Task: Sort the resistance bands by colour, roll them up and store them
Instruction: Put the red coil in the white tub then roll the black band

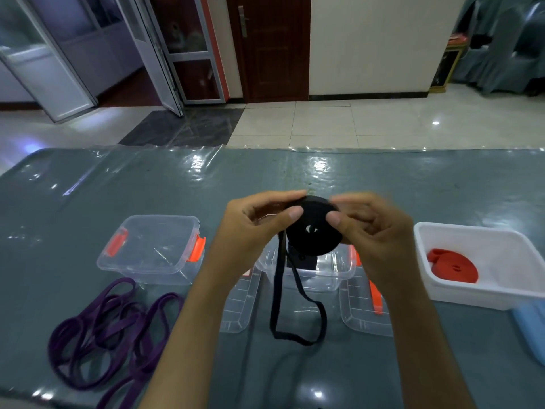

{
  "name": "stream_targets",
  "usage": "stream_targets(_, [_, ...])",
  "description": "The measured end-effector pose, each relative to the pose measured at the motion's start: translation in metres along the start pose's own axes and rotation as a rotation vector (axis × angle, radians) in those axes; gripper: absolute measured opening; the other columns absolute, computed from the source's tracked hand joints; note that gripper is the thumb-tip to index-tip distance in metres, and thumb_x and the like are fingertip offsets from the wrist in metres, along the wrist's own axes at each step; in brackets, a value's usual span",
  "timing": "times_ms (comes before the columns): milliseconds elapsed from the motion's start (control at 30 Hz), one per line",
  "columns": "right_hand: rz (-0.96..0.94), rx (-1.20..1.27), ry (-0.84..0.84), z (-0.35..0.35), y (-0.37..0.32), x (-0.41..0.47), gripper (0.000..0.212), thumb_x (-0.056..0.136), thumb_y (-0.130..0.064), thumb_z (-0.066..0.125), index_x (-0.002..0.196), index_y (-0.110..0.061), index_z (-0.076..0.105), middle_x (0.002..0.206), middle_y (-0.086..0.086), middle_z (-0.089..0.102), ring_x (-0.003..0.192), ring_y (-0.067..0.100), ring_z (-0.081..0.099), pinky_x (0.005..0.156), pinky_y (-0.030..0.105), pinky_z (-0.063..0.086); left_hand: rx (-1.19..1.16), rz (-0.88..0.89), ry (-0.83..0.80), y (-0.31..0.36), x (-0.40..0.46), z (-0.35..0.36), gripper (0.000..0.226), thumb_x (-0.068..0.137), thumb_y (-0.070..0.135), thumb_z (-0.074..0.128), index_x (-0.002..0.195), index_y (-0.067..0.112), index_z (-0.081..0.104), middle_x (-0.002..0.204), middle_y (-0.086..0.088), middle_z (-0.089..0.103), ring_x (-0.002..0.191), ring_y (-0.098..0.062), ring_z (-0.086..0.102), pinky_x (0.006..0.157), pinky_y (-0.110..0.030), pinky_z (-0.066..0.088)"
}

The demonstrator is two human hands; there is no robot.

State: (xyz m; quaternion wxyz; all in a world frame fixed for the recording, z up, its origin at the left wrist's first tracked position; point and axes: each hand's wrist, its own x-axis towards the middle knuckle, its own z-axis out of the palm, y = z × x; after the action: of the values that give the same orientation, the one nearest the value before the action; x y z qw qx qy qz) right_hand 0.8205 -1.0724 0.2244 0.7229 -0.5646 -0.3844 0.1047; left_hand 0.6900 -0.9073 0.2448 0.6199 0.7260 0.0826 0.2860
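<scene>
Both hands, left hand (pixel 259 219) and right hand (pixel 371 228), pinch a half-rolled black band (pixel 314 231) above a clear box (pixel 333 273), its loose tail hanging to the table (pixel 383 178). Purple bands (pixel 112 326) lie left; a rolled red band (pixel 452 268) sits in the white tub (pixel 501 240).

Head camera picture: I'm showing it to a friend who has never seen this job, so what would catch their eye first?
First, the two hands in the middle, left hand and right hand, holding a half-rolled black band whose loose end hangs over a clear box. Next, the tangle of purple bands on the table at lower left, and the red rolled band in the white tub at right.
</scene>
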Motion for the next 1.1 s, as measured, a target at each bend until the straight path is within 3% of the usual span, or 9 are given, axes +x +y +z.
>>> stream_targets(67, [0.079,0.014,-0.069,0.0,0.004,0.0,0.024,0.084,-0.023,0.084,0.099,-0.013,0.068,0.094,0.013,0.081,0.084,0.033,0.081,0.069,0.051,0.067,0.039,0.04,0.015,-0.002,0.001,-0.001,0.023,0.091,-0.001,0.076,0.112,0.007,0.079,0.105,-0.005,0.08,0.101,-0.02,0.077,0.088,-0.024,0.059])
stream_targets(167, [0.145,0.03,-0.141,-0.004,0.006,0.002,0.035,0.081,-0.026,0.087,0.097,-0.014,0.058,0.09,0.013,0.081,0.079,0.033,0.081,0.065,0.048,0.067,0.116,0.101,0.021,-0.006,-0.001,0.006,0.019,0.09,0.003,0.08,0.107,0.009,0.079,0.101,-0.002,0.081,0.097,-0.021,0.078,0.086,-0.029,0.062])
stream_targets(300, [-0.009,-0.003,-0.089,-0.005,0.006,0.002,0.034,0.086,-0.019,0.083,0.117,-0.027,0.073,0.098,0.006,0.082,0.089,0.026,0.081,0.075,0.037,0.067,0.169,0.083,-0.05,-0.008,0.001,0.003,0.024,0.093,0.011,0.08,0.116,0.015,0.077,0.107,0.004,0.079,0.102,-0.02,0.076,0.086,-0.028,0.062])
stream_targets(433, [-0.04,0.032,-0.025,-0.002,0.009,0.002,0.027,0.084,-0.014,0.085,0.106,-0.027,0.077,0.101,0.008,0.08,0.095,0.026,0.08,0.078,0.034,0.066,0.257,0.115,-0.082,-0.007,0.003,-0.006,0.037,0.09,0.016,0.081,0.126,0.024,0.073,0.11,0.01,0.078,0.1,-0.019,0.075,0.085,-0.023,0.059])
stream_targets(533, [0.051,0.044,-0.087,-0.004,0.006,0.004,0.029,0.081,-0.021,0.087,0.097,-0.021,0.063,0.094,0.011,0.08,0.086,0.029,0.081,0.069,0.035,0.066,0.278,0.227,-0.002,-0.006,0.001,-0.001,0.037,0.088,0.02,0.084,0.123,0.024,0.071,0.109,0.012,0.079,0.102,-0.012,0.076,0.083,-0.018,0.057])
stream_targets(700, [-0.036,0.017,-0.151,-0.008,0.001,0.004,0.04,0.089,-0.016,0.08,0.126,-0.023,0.066,0.101,0.007,0.082,0.088,0.027,0.081,0.073,0.035,0.067,0.147,0.137,-0.114,-0.011,0.005,0.002,0.04,0.091,0.012,0.082,0.129,0.019,0.071,0.116,0.007,0.078,0.108,-0.018,0.075,0.088,-0.022,0.059])
stream_targets(800, [-0.086,0.005,-0.053,-0.006,0.003,0.003,0.031,0.086,-0.007,0.077,0.115,-0.014,0.069,0.105,0.001,0.081,0.096,0.022,0.08,0.076,0.034,0.067,0.104,0.146,-0.132,-0.014,0.006,0.004,0.047,0.09,0.009,0.081,0.134,0.023,0.07,0.123,0.006,0.076,0.114,-0.021,0.073,0.093,-0.025,0.059])
stream_targets(900, [0.003,0.024,-0.039,-0.008,0.004,0.004,0.03,0.081,-0.008,0.08,0.102,-0.005,0.059,0.095,0.006,0.081,0.082,0.027,0.081,0.064,0.034,0.066,0.099,0.191,-0.061,-0.015,0.007,0.008,0.04,0.087,0.01,0.084,0.123,0.024,0.075,0.115,0.009,0.078,0.109,-0.019,0.075,0.091,-0.023,0.059])
stream_targets(1100, [-0.073,0.026,-0.048,-0.006,0.003,0.002,0.047,0.087,-0.009,0.079,0.128,-0.027,0.066,0.102,0.001,0.082,0.09,0.022,0.081,0.073,0.03,0.066,0.052,0.142,-0.077,-0.013,0.01,0.002,0.037,0.087,0.009,0.084,0.122,0.015,0.077,0.111,-0.002,0.076,0.108,-0.026,0.073,0.092,-0.036,0.062])
